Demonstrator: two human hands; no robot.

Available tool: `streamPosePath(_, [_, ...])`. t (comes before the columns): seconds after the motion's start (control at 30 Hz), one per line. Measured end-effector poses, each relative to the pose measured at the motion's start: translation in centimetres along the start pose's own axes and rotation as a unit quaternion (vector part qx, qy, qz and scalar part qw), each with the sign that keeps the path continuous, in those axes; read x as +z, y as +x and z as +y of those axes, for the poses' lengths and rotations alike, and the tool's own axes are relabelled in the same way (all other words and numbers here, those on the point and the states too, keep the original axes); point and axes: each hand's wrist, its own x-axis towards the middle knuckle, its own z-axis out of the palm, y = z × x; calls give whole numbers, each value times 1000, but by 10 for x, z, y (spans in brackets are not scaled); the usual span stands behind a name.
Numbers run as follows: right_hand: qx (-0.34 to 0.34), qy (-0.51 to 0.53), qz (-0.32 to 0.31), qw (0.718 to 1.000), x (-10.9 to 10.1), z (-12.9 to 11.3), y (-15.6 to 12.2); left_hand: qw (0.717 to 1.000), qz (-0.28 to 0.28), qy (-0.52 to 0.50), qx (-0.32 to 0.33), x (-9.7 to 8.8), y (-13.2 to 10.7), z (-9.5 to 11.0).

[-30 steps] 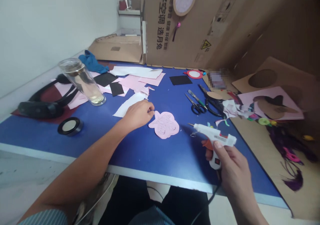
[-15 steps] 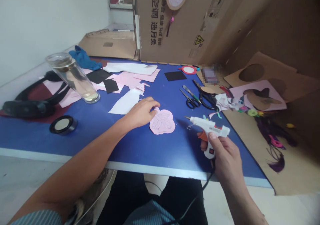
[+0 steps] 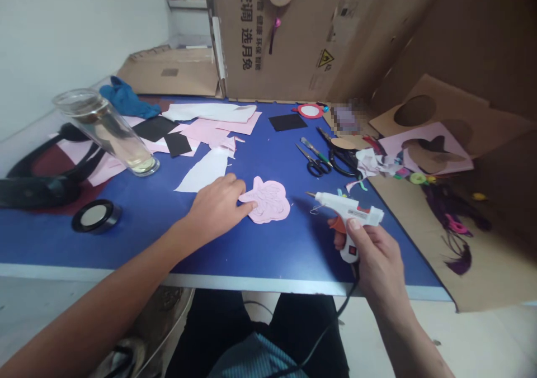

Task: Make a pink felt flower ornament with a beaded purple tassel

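Tabletop [image 3: 251, 260]: closed hands [image 3: 218, 204] [image 3: 380, 255] on cutout [image 3: 272, 200], glue gun [image 3: 344, 206]

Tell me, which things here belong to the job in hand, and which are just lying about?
In hand:
pink cut-out, touched by the left hand
white glue gun, held in the right hand

Apparently just lying about:
scissors
glass bottle
black roll
blue cloth-like bundle
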Motion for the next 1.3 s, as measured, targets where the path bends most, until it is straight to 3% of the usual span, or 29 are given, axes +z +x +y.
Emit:
streamPosePath(0.17, [6, 14, -10, 1000, -1, 3, 0, 999, 17, 36, 35, 10, -26, 10])
streamPosePath(0.37, [11, 22, -15, 1000, -3, 4, -1, 998, 36, 31, 38, 17, -26, 15])
streamPosePath(0.6, [25, 38, -15, 999, -4, 7, 0, 997, 47, 51, -16, 9, -13, -7])
streamPosePath(0.7, [29, 39, -15, 999, -4, 10, 0, 997, 48, 23, -52, 7, -6, -3])
streamPosePath(0.87, [36, 45, -20, 998, -3, 17, 1, 998, 26, 23, -57, 13, 5, 8])
streamPosePath(1.03, [-1, 37, -24, 999, -2, 16, 4, 995, 7, 44, -92, 13, 27, -1])
streamPosePath(1.3, [-2, 48, -22, 999, -1, 10, 2, 991, -18, -36, -130, 12, 44, -9])
